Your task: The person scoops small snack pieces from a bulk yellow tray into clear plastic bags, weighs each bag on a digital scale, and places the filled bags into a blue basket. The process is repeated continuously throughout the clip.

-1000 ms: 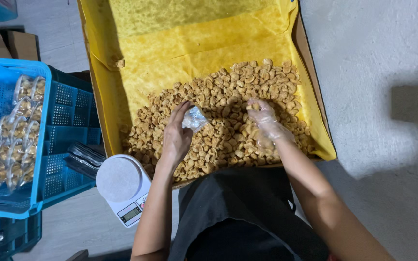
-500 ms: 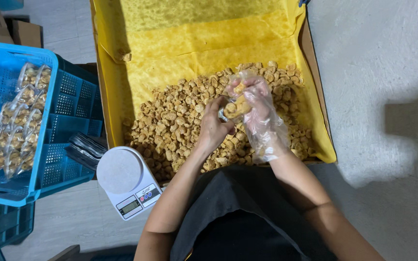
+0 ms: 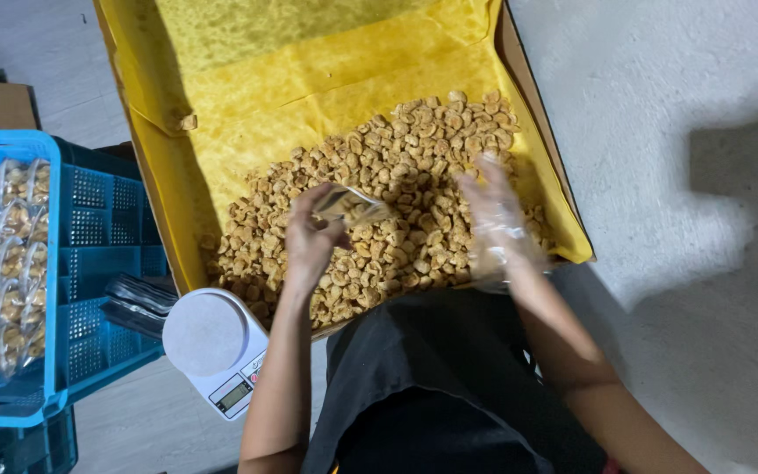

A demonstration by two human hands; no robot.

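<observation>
Fingers (image 3: 302, 211) of the left hand (image 3: 311, 239) are curled closed around one end of a small clear bag (image 3: 350, 206), pinching it just above the heap of fried snack pieces (image 3: 396, 167). That bag lies roughly flat in the air, its free end pointing toward the right hand, and a few golden pieces show through the film. Over on the other side, the right hand (image 3: 500, 224) wears a loose clear plastic glove (image 3: 495, 256); its fingers are spread open and hold nothing, hovering over the right part of the heap, apart from the bag.

Beneath both hands, the snack pieces lie piled in the near half of a large cardboard box (image 3: 519, 61) lined with yellow paper (image 3: 309, 70); the far half of the lining is mostly bare, with one stray piece by the left wall. Just left of the box's near corner, a white kitchen scale (image 3: 217, 351) with a round platform sits on the floor. Next to it lies a dark stack of flat bags (image 3: 138, 303). Farther left, a blue plastic crate (image 3: 89, 263) holds filled clear packets (image 3: 6, 263) of the same snack. A black apron (image 3: 432, 395) covers the person's lap at the bottom.
</observation>
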